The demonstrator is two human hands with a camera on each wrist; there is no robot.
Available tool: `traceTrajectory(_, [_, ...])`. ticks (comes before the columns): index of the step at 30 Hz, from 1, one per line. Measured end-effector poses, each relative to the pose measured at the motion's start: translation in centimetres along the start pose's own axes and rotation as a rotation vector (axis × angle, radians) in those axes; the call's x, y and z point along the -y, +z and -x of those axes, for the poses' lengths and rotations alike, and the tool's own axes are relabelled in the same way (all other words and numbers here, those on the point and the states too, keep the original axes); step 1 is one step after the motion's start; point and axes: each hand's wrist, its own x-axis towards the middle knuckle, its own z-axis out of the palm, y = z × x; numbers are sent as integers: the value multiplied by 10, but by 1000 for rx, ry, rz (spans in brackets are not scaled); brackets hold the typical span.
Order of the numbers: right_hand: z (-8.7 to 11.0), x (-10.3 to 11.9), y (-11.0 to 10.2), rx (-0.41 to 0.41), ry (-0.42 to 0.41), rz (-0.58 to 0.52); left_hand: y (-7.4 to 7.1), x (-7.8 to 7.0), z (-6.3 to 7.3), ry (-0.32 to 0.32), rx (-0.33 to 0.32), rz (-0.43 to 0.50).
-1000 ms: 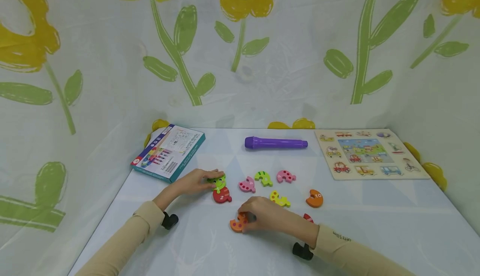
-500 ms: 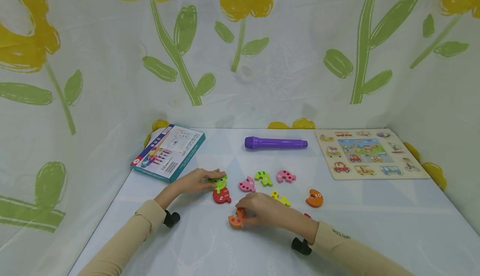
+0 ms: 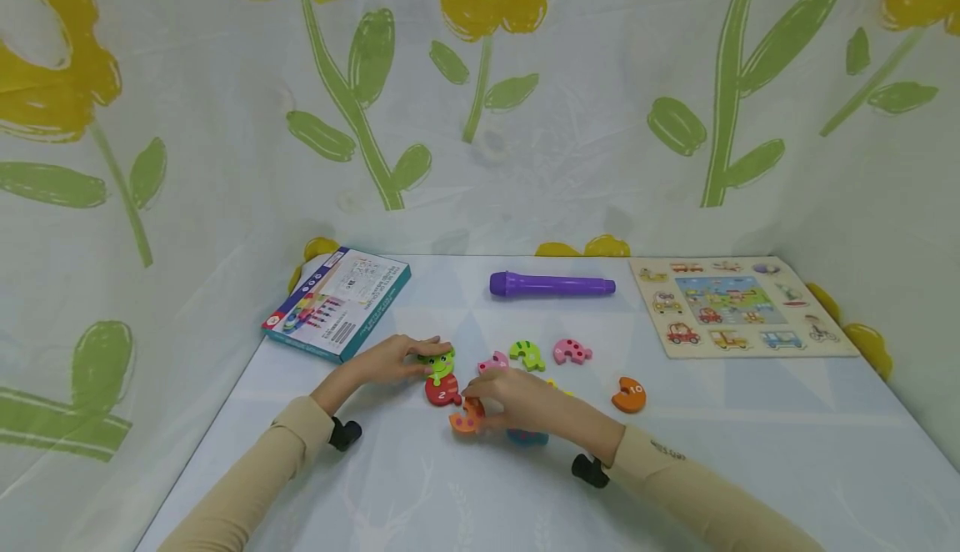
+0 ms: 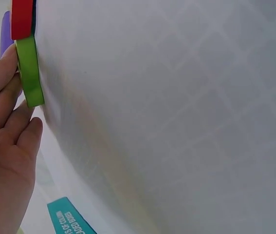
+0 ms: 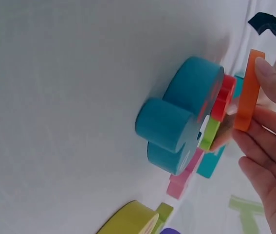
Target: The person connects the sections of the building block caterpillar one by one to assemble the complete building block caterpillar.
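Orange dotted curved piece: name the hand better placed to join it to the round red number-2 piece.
Right hand, probably: it pinches the orange piece near the red piece, while the left hand holds the smiling green head.

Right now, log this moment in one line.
left hand: holds green head | right hand: pinches dotted orange piece | red 2: touching green head | orange 10: lying apart

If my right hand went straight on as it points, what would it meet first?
Probably the rounded red piece marked 2, just past the curved dotted orange piece your right hand holds, though depth is unclear.
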Motion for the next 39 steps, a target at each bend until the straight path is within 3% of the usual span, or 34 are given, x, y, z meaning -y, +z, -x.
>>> traceTrajectory(5, [-4,-2,-2,-15,-14,-11,0,0,-1,5,3,-13])
traceTrajectory(27, [-22,-8,-5,65,-6,-16,-2,-5,1,-13,37,-19])
traceTrajectory(39, [-29,-14,2,82,-22,58,-2,-5,0,8,36,-14])
